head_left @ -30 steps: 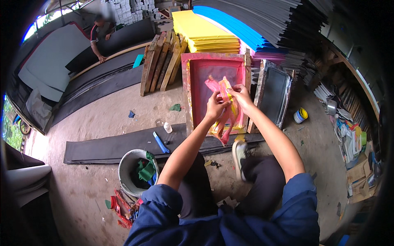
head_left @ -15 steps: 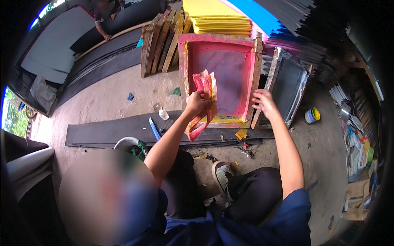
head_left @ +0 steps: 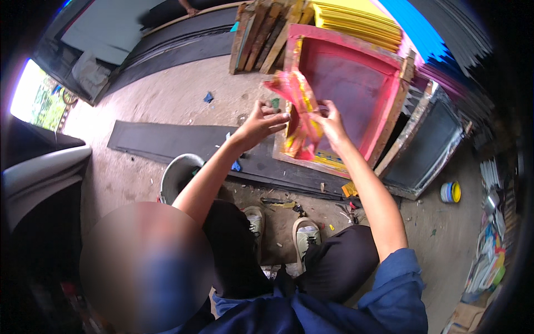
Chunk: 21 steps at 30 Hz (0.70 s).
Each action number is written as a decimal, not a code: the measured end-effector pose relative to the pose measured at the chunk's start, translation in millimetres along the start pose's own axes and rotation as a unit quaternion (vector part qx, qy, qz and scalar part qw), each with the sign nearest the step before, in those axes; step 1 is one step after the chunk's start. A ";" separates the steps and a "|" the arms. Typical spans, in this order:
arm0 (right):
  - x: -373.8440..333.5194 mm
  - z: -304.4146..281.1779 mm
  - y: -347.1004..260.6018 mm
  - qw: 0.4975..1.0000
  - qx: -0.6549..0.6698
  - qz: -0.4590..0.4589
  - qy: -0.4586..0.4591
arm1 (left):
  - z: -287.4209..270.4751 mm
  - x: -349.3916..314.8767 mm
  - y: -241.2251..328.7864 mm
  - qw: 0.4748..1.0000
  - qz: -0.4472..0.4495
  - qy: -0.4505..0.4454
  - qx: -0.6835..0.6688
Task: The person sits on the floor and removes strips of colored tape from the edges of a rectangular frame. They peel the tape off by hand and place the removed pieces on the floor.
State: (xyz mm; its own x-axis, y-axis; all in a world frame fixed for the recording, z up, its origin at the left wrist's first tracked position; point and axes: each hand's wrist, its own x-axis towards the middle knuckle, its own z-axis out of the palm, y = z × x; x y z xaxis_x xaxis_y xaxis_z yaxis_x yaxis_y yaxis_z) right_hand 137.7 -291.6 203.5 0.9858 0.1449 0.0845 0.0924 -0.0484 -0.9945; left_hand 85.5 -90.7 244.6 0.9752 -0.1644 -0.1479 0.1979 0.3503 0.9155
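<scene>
A crumpled cloth (head_left: pixel 305 119), stained pink, red and yellow, hangs in the air before the framed screen. My right hand (head_left: pixel 332 121) pinches its right side. My left hand (head_left: pixel 260 123) is just left of the cloth, fingers spread and holding nothing. Behind them leans a wooden-framed printing screen (head_left: pixel 356 83) with a pink-stained rim and a purplish mesh; the cloth hides part of its left edge and lower corner. A second screen (head_left: pixel 425 142), dark with a pale worn frame, leans to its right.
Dark flat sheets (head_left: pixel 167 142) lie on the floor ahead. A grey bucket (head_left: pixel 179 170) stands left of my knee. Wooden frames (head_left: pixel 267 36) and yellow sheets (head_left: pixel 356 25) are stacked behind. A paint tin (head_left: pixel 450 192) sits at right. Another person's hand (head_left: pixel 192 10) shows far off.
The cloth has passed from my left hand to my right. My left hand has let go and opened. The view has shifted left, and both my shoes now show.
</scene>
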 end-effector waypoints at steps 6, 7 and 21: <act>-32.2 18.0 32.0 0.887 -0.388 0.030 -0.248 | -61.0 -48.0 12.9 0.958 0.049 0.140 0.247; -44.2 22.0 33.1 0.854 -0.401 0.094 -0.319 | -66.3 -51.4 5.3 0.955 0.026 0.127 0.266; -32.4 -7.3 103.8 0.829 -0.480 -0.098 -0.269 | -87.2 20.7 -124.2 0.703 -0.106 -0.034 0.702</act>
State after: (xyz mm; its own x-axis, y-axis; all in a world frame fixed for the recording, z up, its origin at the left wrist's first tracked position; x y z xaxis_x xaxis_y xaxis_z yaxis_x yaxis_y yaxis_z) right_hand 116.4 -308.6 98.0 0.7581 0.6495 -0.0580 0.5661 -0.6997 -0.4358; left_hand 89.7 -57.2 95.2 0.9220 -0.1363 -0.3625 -0.0015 -0.9372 0.3487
